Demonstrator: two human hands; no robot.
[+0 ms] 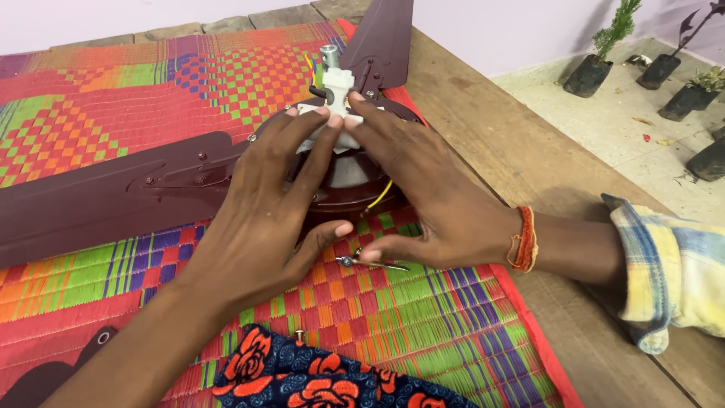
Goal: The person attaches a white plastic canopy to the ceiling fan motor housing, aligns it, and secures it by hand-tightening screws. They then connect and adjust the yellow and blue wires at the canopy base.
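At the bottom of the frame, closest of all, lies a dark blue cloth (pixel 332 381) with big orange flowers. Its lower part is cut off by the edge. A small screw (pixel 300 334) stands just above it on the mat.

The left hand (pixel 260 219) and the right hand (pixel 423 193) cover the middle of a dark red fan motor (pixel 343 185), so most of its round top is hidden. One fan blade (pixel 113 196) runs off the left edge. Another blade (pixel 381 41) is cut off at the top. A dark shape at the lower left corner may be a third blade, but it is hard to tell.

Under everything is a bright woven mat (pixel 151 83) of red, green and orange, on a wooden table (pixel 513 151). A thin metal tool (pixel 370 263) lies on the mat just under the right thumb. A yellow wire (pixel 380 195) peeks out by the motor. Small plant pots (pixel 589 75) stand on the floor at the upper right.

The white part (pixel 337 94) sits on top of the motor, in the upper middle of the frame, with a metal rod (pixel 328 54) sticking up from it. Both hands are spread flat, not clenched. The fingertips of both hands press against the white part from the left and the right, holding it between them.
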